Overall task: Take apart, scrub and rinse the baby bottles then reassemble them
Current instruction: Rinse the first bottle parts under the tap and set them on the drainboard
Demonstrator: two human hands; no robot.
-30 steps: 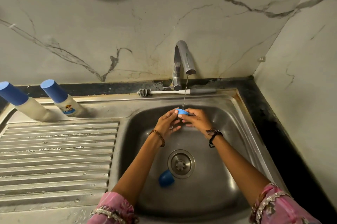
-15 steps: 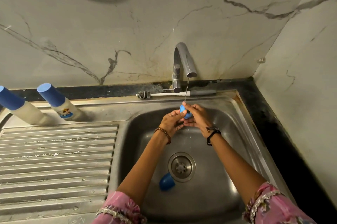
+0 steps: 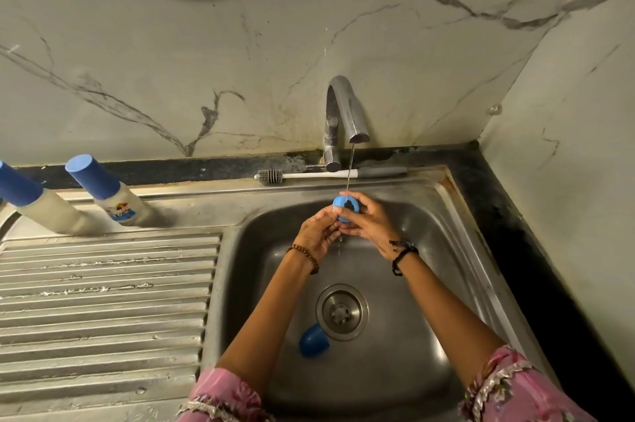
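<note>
Hands, left [image 3: 318, 232] and right [image 3: 369, 224], grip a blue ring [image 3: 345, 207] under running water, fingers hiding its lower edge.

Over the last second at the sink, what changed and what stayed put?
Both hands, left hand and right hand, turned the blue ring under the water stream until its opening faced the camera; their grip held. The blue cap, brush and two bottles stayed put.
</note>
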